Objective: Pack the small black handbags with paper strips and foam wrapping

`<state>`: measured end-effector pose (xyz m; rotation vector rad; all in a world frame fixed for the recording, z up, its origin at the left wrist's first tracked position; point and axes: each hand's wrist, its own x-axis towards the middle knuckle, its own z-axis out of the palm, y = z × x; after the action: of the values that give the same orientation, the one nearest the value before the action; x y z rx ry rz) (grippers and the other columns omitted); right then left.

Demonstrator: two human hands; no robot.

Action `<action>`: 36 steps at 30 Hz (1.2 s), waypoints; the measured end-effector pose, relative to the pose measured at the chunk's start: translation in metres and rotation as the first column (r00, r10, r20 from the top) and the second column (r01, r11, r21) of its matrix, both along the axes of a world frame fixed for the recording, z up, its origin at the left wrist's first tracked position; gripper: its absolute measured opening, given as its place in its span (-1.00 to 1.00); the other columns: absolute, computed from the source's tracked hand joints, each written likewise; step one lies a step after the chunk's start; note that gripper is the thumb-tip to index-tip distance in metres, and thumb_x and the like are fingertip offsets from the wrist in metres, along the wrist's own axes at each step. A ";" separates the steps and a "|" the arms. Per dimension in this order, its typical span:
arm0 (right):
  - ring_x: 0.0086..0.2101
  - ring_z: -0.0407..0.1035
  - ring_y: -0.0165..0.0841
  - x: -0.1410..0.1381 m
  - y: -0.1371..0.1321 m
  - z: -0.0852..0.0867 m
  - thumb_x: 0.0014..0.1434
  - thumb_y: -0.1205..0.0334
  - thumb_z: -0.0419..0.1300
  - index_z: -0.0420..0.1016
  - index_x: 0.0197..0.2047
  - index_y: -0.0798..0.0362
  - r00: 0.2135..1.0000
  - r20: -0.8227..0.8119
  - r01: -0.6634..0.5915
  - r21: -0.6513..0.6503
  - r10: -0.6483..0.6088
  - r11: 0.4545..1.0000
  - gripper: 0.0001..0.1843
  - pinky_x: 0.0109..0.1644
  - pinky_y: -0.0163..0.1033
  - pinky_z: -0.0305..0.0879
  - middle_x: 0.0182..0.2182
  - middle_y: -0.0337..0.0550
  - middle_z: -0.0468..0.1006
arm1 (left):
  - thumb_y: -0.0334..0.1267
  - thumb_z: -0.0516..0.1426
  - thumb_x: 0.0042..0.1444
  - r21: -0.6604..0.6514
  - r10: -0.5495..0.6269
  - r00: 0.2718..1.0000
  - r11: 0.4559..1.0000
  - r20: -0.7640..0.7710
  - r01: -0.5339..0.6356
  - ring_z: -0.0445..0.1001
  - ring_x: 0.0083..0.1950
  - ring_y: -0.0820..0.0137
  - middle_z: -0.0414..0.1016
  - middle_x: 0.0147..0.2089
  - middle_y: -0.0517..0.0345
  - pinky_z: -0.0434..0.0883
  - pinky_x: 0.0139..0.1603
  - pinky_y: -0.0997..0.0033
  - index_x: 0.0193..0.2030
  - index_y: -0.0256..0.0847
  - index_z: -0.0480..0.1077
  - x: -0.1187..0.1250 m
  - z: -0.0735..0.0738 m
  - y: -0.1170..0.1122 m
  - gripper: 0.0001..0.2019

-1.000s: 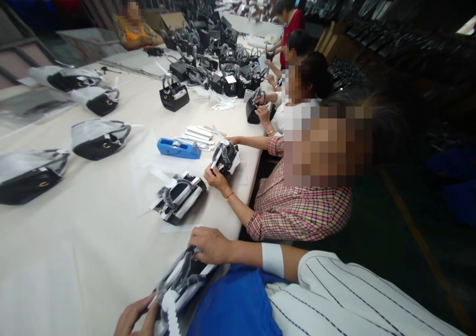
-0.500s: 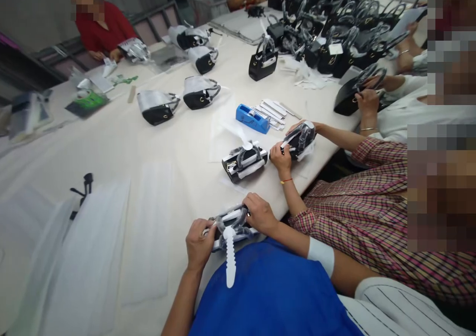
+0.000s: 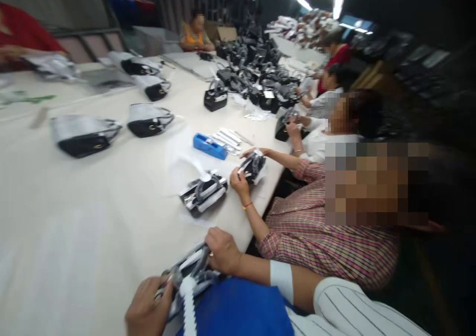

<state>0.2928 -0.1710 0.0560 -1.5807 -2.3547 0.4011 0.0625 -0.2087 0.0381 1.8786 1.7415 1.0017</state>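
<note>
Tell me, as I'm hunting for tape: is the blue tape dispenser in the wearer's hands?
No, the blue tape dispenser lies on the table, while the left hand and right hand grip a small wrapped bag.

Wrapped black handbag (image 3: 191, 267) sits tilted at the table (image 3: 74, 227) edge.

Sitting just past the right hand (image 3: 222, 251): a wrapped bag (image 3: 204, 193), blue tape dispenser (image 3: 209, 146) lying farther out.
</note>
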 end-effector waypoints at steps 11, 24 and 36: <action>-0.11 0.33 -0.21 0.024 0.010 -0.030 0.08 0.30 0.04 0.38 -0.12 0.00 0.954 -0.255 -0.157 0.025 0.158 0.987 -0.73 -0.05 -0.15 0.31 -0.17 -0.09 0.42 | -0.37 0.15 0.08 -0.085 0.020 0.992 0.996 0.122 -0.010 0.47 -0.26 0.41 0.56 -0.36 0.15 0.43 -0.16 0.38 -0.36 -0.15 0.51 0.004 0.006 -0.002 -0.90; 0.04 0.35 -0.14 0.034 0.004 -0.016 0.14 0.19 0.04 0.22 0.20 -0.20 0.963 -0.242 -0.143 -0.079 0.120 0.987 -0.47 0.06 -0.02 0.37 0.04 -0.07 0.40 | -0.08 0.23 -0.07 -0.292 0.668 0.590 0.514 -0.454 -0.807 0.08 0.32 -0.05 0.13 0.29 -0.31 0.12 0.25 -0.03 0.24 -0.34 0.13 -0.228 -0.089 -0.071 -0.25; 0.08 0.28 -0.21 0.019 -0.001 -0.004 0.08 0.35 0.02 0.23 0.22 -0.05 0.979 -0.180 -0.108 -0.071 0.094 0.992 -0.41 0.16 -0.05 0.27 0.08 -0.07 0.35 | 0.05 0.07 0.07 -0.600 0.571 0.800 0.710 0.184 -0.369 0.47 0.00 0.23 0.53 -0.06 0.01 0.38 0.03 0.30 -0.05 -0.28 0.35 -0.206 -0.065 -0.094 -0.54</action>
<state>0.3114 -0.1719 0.0518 -1.3989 -2.3150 0.6388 -0.1432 -0.3032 -0.0271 0.8355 2.0432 0.8224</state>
